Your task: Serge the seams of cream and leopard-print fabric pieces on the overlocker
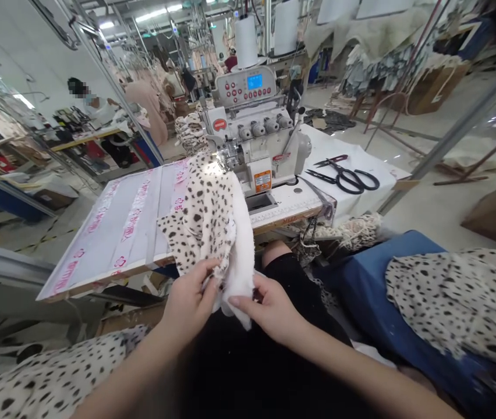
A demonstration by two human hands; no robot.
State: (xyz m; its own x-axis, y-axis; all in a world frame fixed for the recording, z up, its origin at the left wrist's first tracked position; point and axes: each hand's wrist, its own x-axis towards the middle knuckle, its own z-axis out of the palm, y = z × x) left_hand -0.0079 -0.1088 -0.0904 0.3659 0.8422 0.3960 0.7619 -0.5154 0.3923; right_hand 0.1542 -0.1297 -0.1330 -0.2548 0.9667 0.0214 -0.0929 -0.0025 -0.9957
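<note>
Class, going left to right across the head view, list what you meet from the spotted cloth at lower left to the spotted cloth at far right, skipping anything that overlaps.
Lower-left spotted cloth → left hand → right hand → large black scissors → far-right spotted cloth.

The cloth point(208, 203) is cream with small dark spots on one face; a plain white, fuzzy face shows as a long curved strip down its right side. Its upper end lies at the lit sewing area of the machine point(257, 137). From there it drapes over the worktop point(134, 203) and off the near edge, softly creased, a corner jutting left. Its ragged, bunched lower end is pinched between the left fingers point(204, 269) and right fingers point(244, 303).
</note>
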